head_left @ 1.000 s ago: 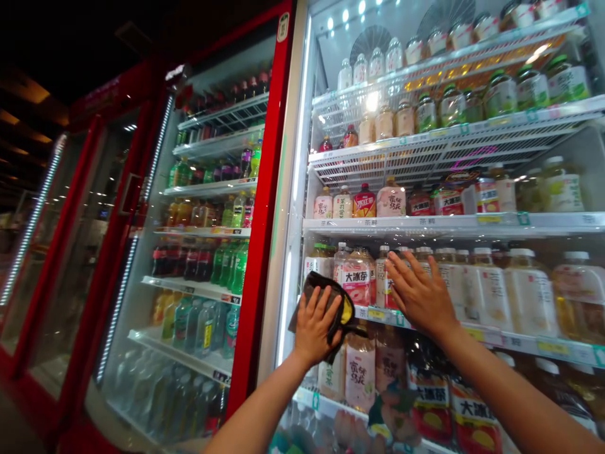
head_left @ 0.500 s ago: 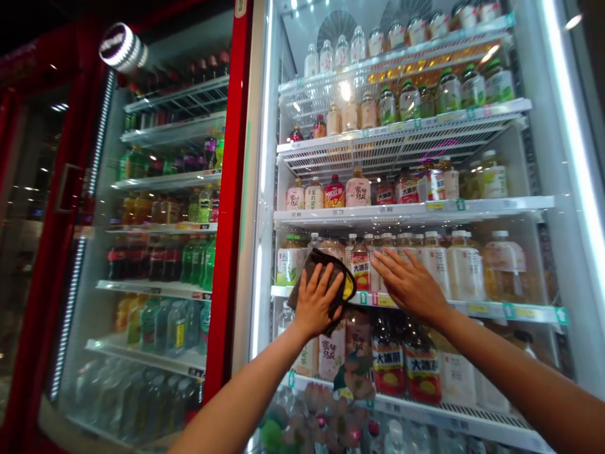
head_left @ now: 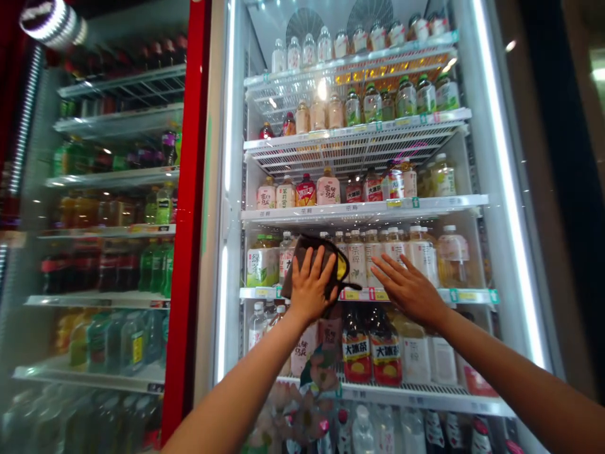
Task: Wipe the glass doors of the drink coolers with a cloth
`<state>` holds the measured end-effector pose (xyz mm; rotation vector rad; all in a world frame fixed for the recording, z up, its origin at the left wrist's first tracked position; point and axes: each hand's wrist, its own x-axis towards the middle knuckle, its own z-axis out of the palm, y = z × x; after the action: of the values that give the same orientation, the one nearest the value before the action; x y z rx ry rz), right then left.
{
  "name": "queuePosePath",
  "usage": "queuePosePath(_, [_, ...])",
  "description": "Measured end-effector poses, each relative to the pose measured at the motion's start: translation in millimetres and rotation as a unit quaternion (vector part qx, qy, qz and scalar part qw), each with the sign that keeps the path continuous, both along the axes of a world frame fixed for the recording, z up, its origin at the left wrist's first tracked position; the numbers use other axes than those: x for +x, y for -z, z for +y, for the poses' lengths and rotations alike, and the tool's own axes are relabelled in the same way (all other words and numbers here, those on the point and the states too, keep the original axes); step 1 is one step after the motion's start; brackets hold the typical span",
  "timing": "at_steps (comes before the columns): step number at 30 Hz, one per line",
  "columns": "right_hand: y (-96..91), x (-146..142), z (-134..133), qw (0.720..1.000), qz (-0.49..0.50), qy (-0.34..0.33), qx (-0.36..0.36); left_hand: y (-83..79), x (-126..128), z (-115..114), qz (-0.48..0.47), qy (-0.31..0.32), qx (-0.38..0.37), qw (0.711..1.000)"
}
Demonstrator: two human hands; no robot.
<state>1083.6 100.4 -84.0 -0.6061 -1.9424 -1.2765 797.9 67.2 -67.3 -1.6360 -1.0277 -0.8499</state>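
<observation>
My left hand point(head_left: 311, 287) lies with spread fingers over a folded dark grey-brown cloth point(head_left: 290, 282), holding it against the glass door of a lit drinks cooler. The cloth has a black edge, and a patch of yellow shows at its right side. To the right, my right hand point(head_left: 411, 290) is open, fingers stretched out on or just before the glass, with nothing in it. Behind both hands, a shelf of white-labelled tea bottles point(head_left: 358, 255) is partly hidden. Below it stand bottles with red and black labels point(head_left: 357, 347).
A red frame point(head_left: 186, 208) divides this cooler from another drinks cooler on the left, with green bottles point(head_left: 154, 268) among its stock. Bright light strips point(head_left: 508, 183) run up the cooler's sides. Pinkish flower shapes, seemingly reflections, overlie the lower glass. A dark upright stands at far right.
The view has turned right, so both coolers sit further left. Both hands and the cloth have shifted right across the glass; the cloth now covers the red-labelled bottle that was beside it.
</observation>
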Motion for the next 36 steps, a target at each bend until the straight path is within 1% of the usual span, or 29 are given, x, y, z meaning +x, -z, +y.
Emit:
queuePosePath(1, [1.3, 6.7, -1.4, 1.0, -0.01, 0.001, 0.001, 9.9, -14.7, -4.5, 0.064, 0.019, -0.016, 0.998])
queuePosePath(2, [2.0, 13.8, -2.8, 1.0, -0.018, 0.003, 0.002, 14.6, -28.2, -8.0, 0.099, 0.028, -0.027, 0.994])
queuePosePath(3, [1.9, 20.9, -3.9, 1.0, -0.025, 0.006, 0.004, 13.5, -38.2, -9.8, 0.099, 0.022, -0.032, 0.994])
queuePosePath(4, [1.1, 27.7, -4.7, 1.0, -0.029, 0.008, 0.005, 6.6, -42.9, -9.9, 0.071, 0.006, -0.03, 0.997])
queuePosePath(5, [0.0, 34.1, -5.2, 0.999, -0.03, 0.011, 0.005, -5.1, -41.3, -8.4, 0.021, -0.015, -0.022, 0.999])
queuePosePath(7, [-2.6, 44.9, -5.5, 1.0, -0.016, 0.018, 0.003, -36.3, -19.1, -1.8, -0.11, -0.053, 0.006, 0.992])
queuePosePath(9, [-3.4, 53.9, -5.5, 1.0, 0.011, 0.027, -0.001, -64.5, 20.7, 6.6, -0.214, -0.062, 0.029, 0.974])
queuePosePath(10, [-2.6, 58.0, -5.6, 0.999, 0.023, 0.032, -0.003, -72.6, 42.6, 10.6, -0.237, -0.058, 0.035, 0.969])
queuePosePath(11, [-0.8, 62.2, -5.8, 0.999, 0.03, 0.036, -0.006, -75.1, 62.9, 13.9, -0.238, -0.049, 0.039, 0.969])
queuePosePath(12, [1.8, 66.3, -6.2, 0.999, 0.033, 0.04, -0.009, -71.4, 79.9, 16.6, -0.221, -0.037, 0.039, 0.974])
queuePosePath(13, [5.0, 70.6, -6.7, 0.998, 0.031, 0.043, -0.014, -61.9, 92.0, 18.2, -0.191, -0.023, 0.037, 0.981])
queuePosePath(15, [12.7, 79.5, -8.1, 0.998, 0.022, 0.047, -0.027, -29.9, 98.7, 18.0, -0.101, 0.009, 0.028, 0.994])
queuePosePath(16, [16.7, 84.3, -8.9, 0.998, 0.017, 0.048, -0.032, -11.1, 93.6, 16.1, -0.049, 0.025, 0.021, 0.998])
queuePosePath(18, [23.6, 94.1, -10.4, 0.998, 0.013, 0.051, -0.039, 21.9, 72.5, 9.2, 0.049, 0.05, 0.0, 0.998])
queuePosePath(19, [26.3, 99.2, -11.1, 0.998, 0.011, 0.053, -0.042, 32.2, 60.4, 5.0, 0.089, 0.058, -0.015, 0.994])
queuePosePath(20, [28.4, 104.4, -11.8, 0.998, 0.006, 0.055, -0.044, 36.8, 50.1, 1.1, 0.111, 0.059, -0.03, 0.992])
queuePosePath(21, [29.9, 109.6, -12.5, 0.997, 0.002, 0.055, -0.047, 35.2, 43.6, -2.0, 0.109, 0.052, -0.041, 0.992])
queuePosePath(22, [30.9, 114.6, -13.2, 0.997, -0.002, 0.053, -0.05, 27.8, 42.1, -3.7, 0.083, 0.038, -0.046, 0.995])
queuePosePath(23, [31.6, 119.5, -13.9, 0.997, -0.003, 0.05, -0.053, 15.7, 46.4, -3.6, 0.032, 0.018, -0.043, 0.998])
queuePosePath(24, [32.2, 124.0, -14.5, 0.997, 0.0, 0.046, -0.054, 0.6, 56.3, -1.8, -0.037, -0.004, -0.031, 0.999])
queuePosePath(26, [33.7, 132.0, -15.6, 0.997, 0.015, 0.045, -0.054, -30.0, 88.8, 5.4, -0.179, -0.033, 0.0, 0.983])
queuePosePath(27, [34.9, 135.5, -16.1, 0.997, 0.022, 0.047, -0.053, -41.0, 108.2, 9.5, -0.222, -0.034, 0.009, 0.974])
queuePosePath(28, [36.6, 138.7, -16.4, 0.997, 0.027, 0.051, -0.054, -46.9, 127.0, 13.1, -0.237, -0.028, 0.013, 0.971])
queuePosePath(29, [38.7, 141.7, -16.5, 0.997, 0.029, 0.055, -0.054, -46.6, 143.4, 15.8, -0.23, -0.017, 0.013, 0.973])
queuePosePath(30, [41.1, 144.6, -16.6, 0.996, 0.029, 0.059, -0.055, -40.2, 155.7, 17.4, -0.204, -0.002, 0.01, 0.979])
queuePosePath(32, [46.2, 150.3, -16.6, 0.996, 0.024, 0.065, -0.057, -13.2, 164.8, 17.3, -0.109, 0.034, 0.0, 0.994])
queuePosePath(34, [50.5, 155.9, -16.9, 0.996, 0.016, 0.07, -0.058, 19.4, 154.8, 14.5, 0.008, 0.072, -0.01, 0.997])
queuePosePath(35, [51.9, 158.5, -17.3, 0.996, 0.013, 0.072, -0.058, 31.6, 145.7, 12.9, 0.063, 0.089, -0.014, 0.994])
queuePosePath(36, [52.7, 160.7, -17.7, 0.995, 0.011, 0.074, -0.059, 38.5, 136.5, 11.7, 0.107, 0.102, -0.018, 0.989])
